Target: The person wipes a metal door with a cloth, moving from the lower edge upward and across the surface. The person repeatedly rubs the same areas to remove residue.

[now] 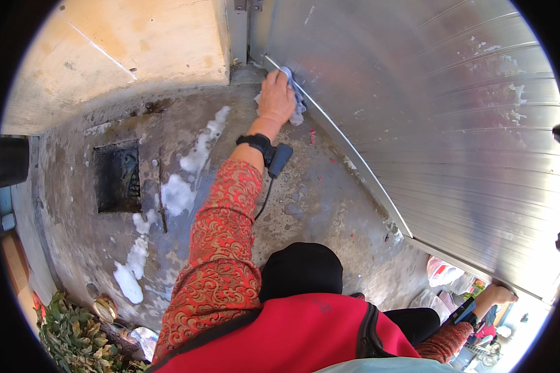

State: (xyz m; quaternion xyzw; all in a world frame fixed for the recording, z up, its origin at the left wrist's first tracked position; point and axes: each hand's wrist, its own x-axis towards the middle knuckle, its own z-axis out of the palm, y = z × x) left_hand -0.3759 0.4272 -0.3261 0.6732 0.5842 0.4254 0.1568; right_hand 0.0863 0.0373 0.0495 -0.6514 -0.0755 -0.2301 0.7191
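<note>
My left hand (276,97) grips a wet greyish cloth (298,105), pressed against the bottom edge of a metal door (354,93), near its corner by the wall. A black strap with a dark device circles that wrist. At the lower right, my right hand (497,294) is curled around the door's far edge; its fingertips are partly hidden. The door is ribbed and silvery, with white foam streaks on its right part. Below it lies a wet concrete floor (289,196) with small red scraps.
Left of my arm, the floor has a square drain hole (117,177) and patches of white foam (177,193). A pale plastered wall (135,42) rises at the top left. A leafy plant (74,331) stands lower left; plastic bags (441,270) lie beyond the door's edge.
</note>
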